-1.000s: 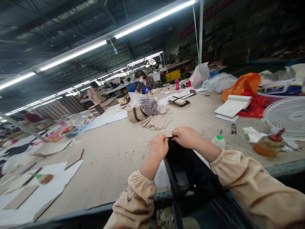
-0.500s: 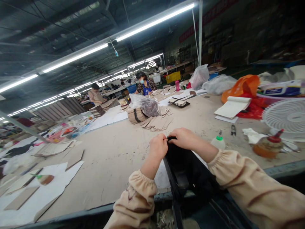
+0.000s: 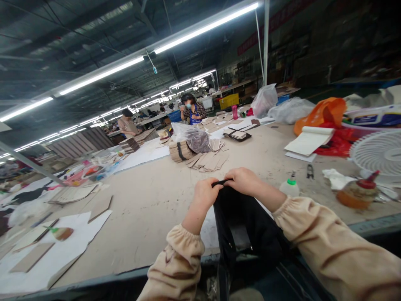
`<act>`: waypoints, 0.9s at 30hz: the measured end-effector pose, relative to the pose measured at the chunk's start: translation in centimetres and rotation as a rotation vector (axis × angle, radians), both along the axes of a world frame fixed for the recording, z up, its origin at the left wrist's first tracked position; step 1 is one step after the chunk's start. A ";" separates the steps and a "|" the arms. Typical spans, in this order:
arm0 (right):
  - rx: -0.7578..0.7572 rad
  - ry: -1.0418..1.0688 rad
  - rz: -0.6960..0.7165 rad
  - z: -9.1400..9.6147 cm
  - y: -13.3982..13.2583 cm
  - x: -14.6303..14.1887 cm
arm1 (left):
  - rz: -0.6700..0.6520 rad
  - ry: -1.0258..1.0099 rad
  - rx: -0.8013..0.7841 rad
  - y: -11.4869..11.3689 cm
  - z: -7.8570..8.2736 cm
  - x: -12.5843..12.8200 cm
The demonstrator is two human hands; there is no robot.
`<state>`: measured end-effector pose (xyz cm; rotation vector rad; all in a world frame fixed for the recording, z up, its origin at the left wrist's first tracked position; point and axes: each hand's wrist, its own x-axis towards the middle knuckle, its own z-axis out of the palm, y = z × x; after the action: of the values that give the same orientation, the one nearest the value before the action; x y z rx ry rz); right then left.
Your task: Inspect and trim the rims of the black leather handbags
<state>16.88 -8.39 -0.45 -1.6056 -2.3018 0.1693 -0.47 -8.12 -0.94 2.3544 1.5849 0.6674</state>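
Both my hands pinch the far top edge of a black bag-like piece (image 3: 247, 225) that hangs from the table's near edge towards me. My left hand (image 3: 205, 194) is closed on the left end of that edge. My right hand (image 3: 242, 180) is closed on the same edge just to the right. The two hands are a short gap apart, with a black strip stretched between them. Beige sleeves cover both forearms.
A green-capped glue bottle (image 3: 290, 187) and a red-capped one (image 3: 357, 193) stand right of my hands, by a white fan (image 3: 379, 151). Cardboard pieces (image 3: 206, 161) lie beyond; white sheets (image 3: 46, 255) lie at the left. Two people work at the far end.
My hands have drawn slightly apart along the black edge, showing more of the strip between them. The view has shifted a little.
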 end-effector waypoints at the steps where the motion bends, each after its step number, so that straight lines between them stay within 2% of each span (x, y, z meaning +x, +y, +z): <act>1: 0.000 -0.006 -0.001 0.0 0.0 0.0 | 0.002 -0.004 0.004 0.0 0.0 0.1; 8: 0.011 -0.027 -0.015 0.3 -0.2 -0.1 | 0.065 -0.051 0.013 0.0 0.0 0.9; 18: 0.023 -0.022 0.021 0.3 -0.5 0.0 | 0.071 0.047 0.042 0.0 0.1 1.2; 24: 0.005 0.019 0.065 0.4 -0.7 -0.1 | 0.040 0.006 -0.004 0.0 0.1 0.5; 27: -0.006 0.007 0.058 0.5 -0.6 -0.1 | 0.085 0.016 -0.035 -0.4 0.2 -0.2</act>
<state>16.81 -8.94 0.06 -1.5398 -2.3463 0.1951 -0.71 -8.48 -0.72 2.2843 1.6983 0.6338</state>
